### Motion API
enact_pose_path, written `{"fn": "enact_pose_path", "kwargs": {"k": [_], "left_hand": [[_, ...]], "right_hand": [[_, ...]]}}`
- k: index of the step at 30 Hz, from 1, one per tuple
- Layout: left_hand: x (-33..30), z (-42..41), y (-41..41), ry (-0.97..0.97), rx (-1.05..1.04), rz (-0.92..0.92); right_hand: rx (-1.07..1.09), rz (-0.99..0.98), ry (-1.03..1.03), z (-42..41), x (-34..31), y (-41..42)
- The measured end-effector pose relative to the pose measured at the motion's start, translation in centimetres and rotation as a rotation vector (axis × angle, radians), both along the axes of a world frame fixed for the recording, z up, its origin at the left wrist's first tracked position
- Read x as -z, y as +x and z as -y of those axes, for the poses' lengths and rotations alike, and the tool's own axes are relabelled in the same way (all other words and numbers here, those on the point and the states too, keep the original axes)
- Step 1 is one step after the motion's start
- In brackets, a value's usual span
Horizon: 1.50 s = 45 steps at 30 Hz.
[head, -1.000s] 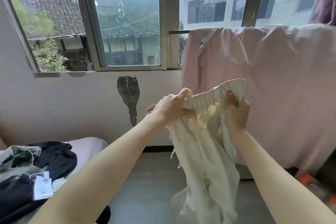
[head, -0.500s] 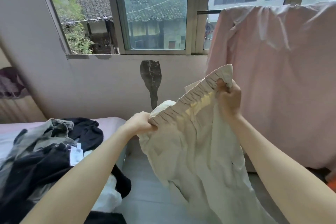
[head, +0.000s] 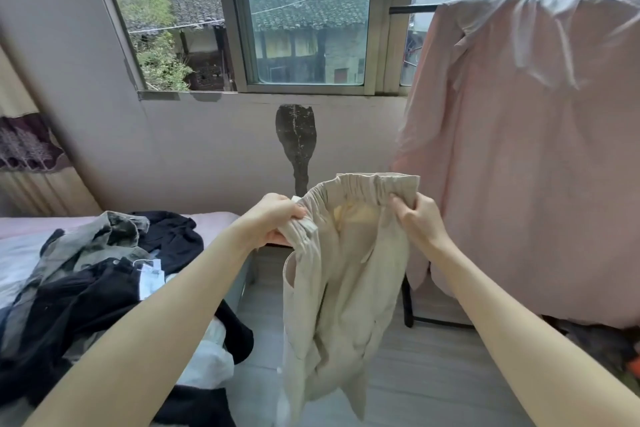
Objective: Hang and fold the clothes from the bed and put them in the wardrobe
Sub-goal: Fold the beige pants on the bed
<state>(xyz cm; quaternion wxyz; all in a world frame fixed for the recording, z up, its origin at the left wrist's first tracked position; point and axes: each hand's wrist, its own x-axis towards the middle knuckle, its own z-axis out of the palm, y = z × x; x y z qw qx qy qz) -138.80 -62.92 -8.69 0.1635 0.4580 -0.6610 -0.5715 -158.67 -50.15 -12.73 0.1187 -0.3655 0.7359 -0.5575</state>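
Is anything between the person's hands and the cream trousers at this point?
No. Both hands already grip the elastic waistband of the cream trousers: the left hand at its left end, the right hand at its right end. The trousers hang free over the floor, beside the bed. No wardrobe is in view.

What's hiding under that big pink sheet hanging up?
Under the pink sheet, a black rack leg and a dark heap peek out on the floor. The sheet covers the rest of the rack.

Both arms extended forward, left hand and right hand each in a closed grip
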Motion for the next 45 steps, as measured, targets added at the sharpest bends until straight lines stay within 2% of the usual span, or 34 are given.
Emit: {"fn": "enact_pose_path", "kwargs": {"k": [4,9,13,18,21,24,26,28,29,30,32,35,37,39,42,45], "left_hand": [[-1.1,-1.0,0.0,0.036,-0.045,-0.102],[-2.3,-1.5,1.7,0.074,-0.097,-0.206],[-2.9,-2.5,2.8,0.123,-0.063,-0.264],[-3.4,-2.1,4.8,0.357,0.07,-0.309],[-3.1,-1.9,5.7,0.38,0.173,-0.309],[-2.8,-2.1,6.4,0.202,0.07,-0.233],[-2.2,-1.7,7.0,-0.106,-0.095,-0.242],[-1.2,-0.5,8.5,-0.494,-0.272,-0.205],[-0.3,0.3,9.4,-0.582,-0.292,-0.16],[0.8,1.1,10.4,-0.563,-0.265,-0.124],[2.9,2.3,12.2,-0.321,-0.206,-0.149],[5.4,2.8,13.0,-0.086,-0.087,-0.444],[5.7,3.1,12.2,-0.084,-0.003,-0.567],[4.9,3.1,11.6,-0.135,0.012,-0.592],[2.7,3.1,11.4,-0.151,-0.02,-0.591],[1.4,2.5,10.7,-0.087,0.093,-0.508]], "right_hand": [[-0.194,-0.052,0.018,1.4,0.7,3.8],[-0.306,-0.073,0.023,2.8,0.7,7.4],[-0.427,0.058,-0.042,3.9,-0.1,9.8],[-0.691,0.125,-0.015,4.2,-0.3,11.2],[-0.65,0.216,-0.098,4.7,0.3,11.7],[-0.492,0.346,-0.133,5.1,0.4,11.7],[-0.468,0.342,-0.109,5.4,0.6,11.7],[-0.478,0.334,-0.115,5.5,0.5,11.9],[-0.474,0.346,-0.128,5.6,0.2,11.9],[-0.473,0.376,-0.148,5.6,-0.2,11.8],[-0.495,0.486,-0.19,5.8,-1.2,11.3],[-0.554,0.599,-0.219,6.0,-2.8,10.5],[-0.586,0.58,-0.201,6.2,-3.7,10.2],[-0.585,0.552,-0.213,6.1,-4.3,9.5],[-0.531,0.532,-0.243,5.6,-4.0,7.9],[-0.508,0.557,-0.277,4.9,-3.3,7.2]]}}
